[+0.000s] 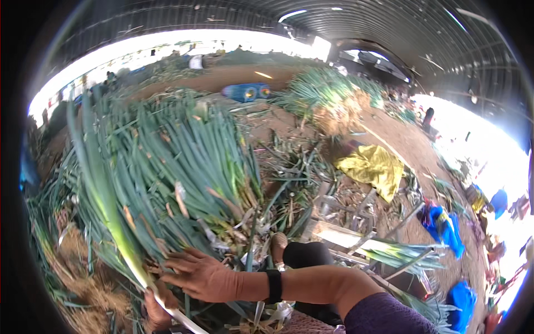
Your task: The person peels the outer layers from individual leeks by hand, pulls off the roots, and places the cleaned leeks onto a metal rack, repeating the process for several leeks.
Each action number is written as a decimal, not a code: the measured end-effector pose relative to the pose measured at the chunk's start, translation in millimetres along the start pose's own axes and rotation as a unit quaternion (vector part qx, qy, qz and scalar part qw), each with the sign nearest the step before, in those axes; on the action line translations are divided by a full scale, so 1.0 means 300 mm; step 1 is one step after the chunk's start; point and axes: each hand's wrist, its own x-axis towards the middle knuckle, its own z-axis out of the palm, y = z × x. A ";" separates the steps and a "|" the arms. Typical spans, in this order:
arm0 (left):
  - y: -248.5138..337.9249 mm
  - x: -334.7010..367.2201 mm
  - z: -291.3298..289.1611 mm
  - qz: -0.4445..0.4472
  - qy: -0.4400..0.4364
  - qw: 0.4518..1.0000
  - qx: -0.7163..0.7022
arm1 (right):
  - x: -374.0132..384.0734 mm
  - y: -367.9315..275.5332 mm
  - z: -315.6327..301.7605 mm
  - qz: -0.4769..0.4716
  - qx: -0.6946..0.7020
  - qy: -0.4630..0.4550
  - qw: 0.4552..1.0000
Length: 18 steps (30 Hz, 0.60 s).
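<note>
- A long leek (123,242) is held aslant at lower left, white end lowest, beside a heap of cut greens (178,158).
- Its pale lower part is gripped by the left hand (157,312), closed around it.
- The right hand (204,276) is positioned just beside it, fingers partly spread; whether anything is pinched cannot be told.
- A black wristband (274,285) is worn.

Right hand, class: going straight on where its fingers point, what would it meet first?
The right hand would probably first meet the pale leek stalk just left of its fingertips, though depth is unclear here.
</note>
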 end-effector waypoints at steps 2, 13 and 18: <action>-0.072 0.031 0.137 -0.082 -0.015 0.996 0.020 | -0.011 0.018 -0.139 -0.045 -0.077 0.032 0.995; -0.303 0.265 0.704 -0.242 -0.413 0.794 0.374 | -0.547 0.228 -0.987 0.146 -0.458 -0.293 0.826; -0.251 0.285 0.399 -0.195 -0.121 0.909 0.348 | -1.110 0.430 -1.327 0.550 -0.368 -0.248 0.708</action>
